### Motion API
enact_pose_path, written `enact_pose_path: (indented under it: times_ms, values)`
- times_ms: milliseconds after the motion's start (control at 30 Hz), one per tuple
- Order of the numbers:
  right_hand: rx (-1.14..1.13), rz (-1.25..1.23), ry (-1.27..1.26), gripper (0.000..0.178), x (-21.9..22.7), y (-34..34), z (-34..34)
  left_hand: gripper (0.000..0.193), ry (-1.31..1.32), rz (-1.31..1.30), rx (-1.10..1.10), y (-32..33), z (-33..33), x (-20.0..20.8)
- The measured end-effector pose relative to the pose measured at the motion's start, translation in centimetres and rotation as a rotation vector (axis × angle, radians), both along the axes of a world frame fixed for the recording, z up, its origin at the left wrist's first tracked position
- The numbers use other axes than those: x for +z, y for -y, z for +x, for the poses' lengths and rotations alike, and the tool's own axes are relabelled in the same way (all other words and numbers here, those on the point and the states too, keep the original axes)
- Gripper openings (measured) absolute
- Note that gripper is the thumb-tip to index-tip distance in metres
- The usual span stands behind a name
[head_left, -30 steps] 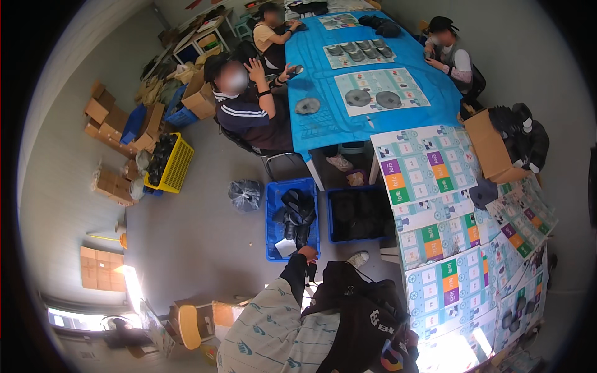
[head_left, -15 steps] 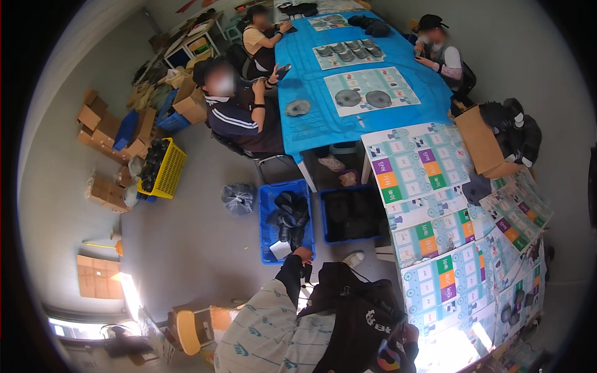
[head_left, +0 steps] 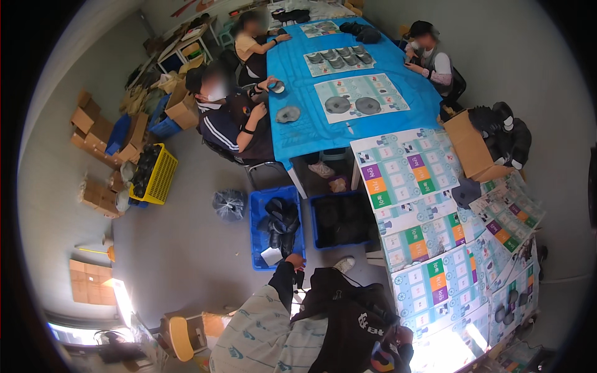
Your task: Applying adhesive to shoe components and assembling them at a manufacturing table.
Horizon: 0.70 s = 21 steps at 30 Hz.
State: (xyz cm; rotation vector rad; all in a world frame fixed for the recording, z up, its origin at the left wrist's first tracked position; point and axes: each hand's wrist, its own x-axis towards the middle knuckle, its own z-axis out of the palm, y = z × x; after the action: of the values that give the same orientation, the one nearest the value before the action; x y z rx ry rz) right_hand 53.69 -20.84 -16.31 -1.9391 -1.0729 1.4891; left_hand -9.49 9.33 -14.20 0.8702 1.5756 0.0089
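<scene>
My left hand [head_left: 295, 260], in a dark sleeve, is at the near rim of a blue crate [head_left: 254, 227]. Its fingers look curled, and a small dark thing hangs just below them, too small to name. Inside that crate are black shoe-like pieces [head_left: 281, 217] and a white card [head_left: 271, 255]. Low on the right, beside the black garment [head_left: 348, 311] over my lap, is my right hand [head_left: 403, 336]; its fingers are too small and shaded to read. A round, colourful patch [head_left: 382, 359] shows close to it.
A second blue crate [head_left: 313, 231] holds dark pieces. Printed sheets [head_left: 407, 177] cover the table at right, beside a cardboard box [head_left: 467, 146] of black shoes. Several people sit around the blue-covered table [head_left: 298, 140]. A yellow basket [head_left: 163, 176] and a plastic bag [head_left: 229, 205] stand left.
The whole view has shifted slightly. The nearest co-worker has lowered a dark shoe-like piece toward the table edge; the one behind has an arm stretched onto the table. My hands stay much the same.
</scene>
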Motion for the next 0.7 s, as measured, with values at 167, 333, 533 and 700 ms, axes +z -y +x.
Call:
enact_pose_path:
  times_ms: [167, 333, 533, 700]
  values:
    - [-0.069, -0.119, 0.048, 0.023, 0.9, -0.7, -0.2, 0.030, 0.036, -0.067, 0.105, 0.0, 0.3, -0.2]
    - [-0.222, 0.252, -0.023, 0.024, 5.6, 0.0, -2.9, 0.031, 0.019, -0.020, 0.076, -0.2, 0.9, -0.3]
    - [-0.441, 0.074, -0.181, 0.027, 7.7, -1.2, -3.3, 0.031, 0.012, -0.037, 0.097, 0.0, 0.7, -0.9]
    - [-0.254, -0.206, -0.055, 0.026, 4.9, -2.1, -2.1, 0.030, -0.026, 0.112, -0.210, 0.3, 0.5, -0.6]
